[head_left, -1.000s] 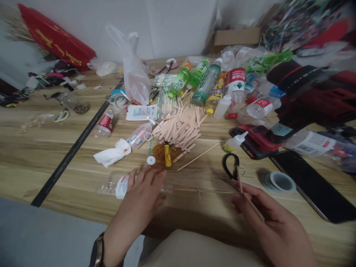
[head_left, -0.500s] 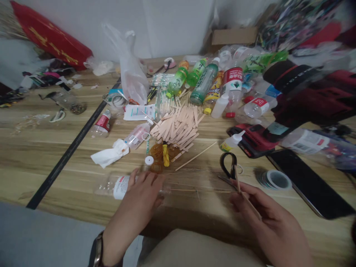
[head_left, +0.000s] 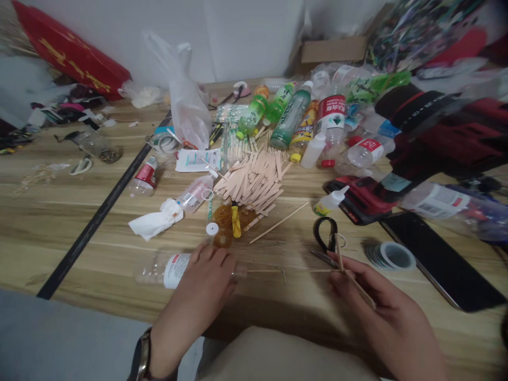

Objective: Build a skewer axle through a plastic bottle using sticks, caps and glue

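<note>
1. The clear bottle is laid on its side near the front edge of the bench, with its base turned to the left and its neck to the right
2. Its body is made of see-through plastic, ridged in places, and is wrapped by a white label marked with a small red patch and fine print that cannot be read
3. The bottle is gripped from above by the left hand, whose curled fingers are laid over its front part, so that much of it is hidden
4. A thin, straight rod is seen between the neck and the right hand, crossed partway by a small, slender piece
5. Two flat, pale wooden sticks are pinched in the fingertips of the right hand; one is pointed away from the person, the other is slanted back across the fingers, and whether they are joined cannot be told
6. Black-handled scissors are placed just beyond the right fingertips, with a roll of tape and a dark phone to the right
7. A loose pile of wooden sticks is spread beyond the hands, with amber rubber bands at its near side
</note>
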Motion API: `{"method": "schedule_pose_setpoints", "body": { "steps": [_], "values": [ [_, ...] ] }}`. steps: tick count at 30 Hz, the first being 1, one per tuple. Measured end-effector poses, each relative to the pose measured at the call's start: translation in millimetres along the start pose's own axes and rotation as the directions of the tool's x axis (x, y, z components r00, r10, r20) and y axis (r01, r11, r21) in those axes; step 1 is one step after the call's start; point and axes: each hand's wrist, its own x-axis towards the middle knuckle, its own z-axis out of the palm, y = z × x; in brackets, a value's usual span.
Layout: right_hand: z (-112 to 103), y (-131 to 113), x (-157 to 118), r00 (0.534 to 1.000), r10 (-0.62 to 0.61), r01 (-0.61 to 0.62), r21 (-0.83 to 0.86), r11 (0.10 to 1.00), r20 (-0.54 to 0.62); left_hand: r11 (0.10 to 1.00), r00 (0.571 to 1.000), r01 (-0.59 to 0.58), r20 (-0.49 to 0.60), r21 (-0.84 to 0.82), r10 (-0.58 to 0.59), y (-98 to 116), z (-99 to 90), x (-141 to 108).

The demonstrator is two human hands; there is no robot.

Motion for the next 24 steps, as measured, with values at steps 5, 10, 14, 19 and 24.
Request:
{"method": "schedule_pose_setpoints", "body": {
  "steps": [5,10,14,19,24],
  "values": [
    [3,-10,7,0.998,-0.014,0.012,-0.03,0.999,-0.068,1.0,1.0,-0.017,-0.019,0.018,0.017,2,-0.5,2],
    [4,-15,11,0.994,-0.026,0.02,-0.061,0.998,-0.106,1.0,1.0,-0.01,-0.021,0.016,0.01,5,-1.5,3],
    [1,-12,13,0.995,-0.059,0.052,-0.085,0.995,-0.086,1.0,1.0,-0.005,-0.013,-0.009,0.005,7,-2.1,5],
    [-3,-11,16,0.99,-0.104,0.095,-0.088,0.992,-0.101,0.999,0.998,-0.023,0.061,-0.028,0.024,7,-3.4,6],
    [-5,-11,16,0.993,-0.06,0.05,-0.097,0.994,-0.103,0.999,0.996,-0.01,0.091,-0.042,0.014,8,-6.2,6]
  ]
}}
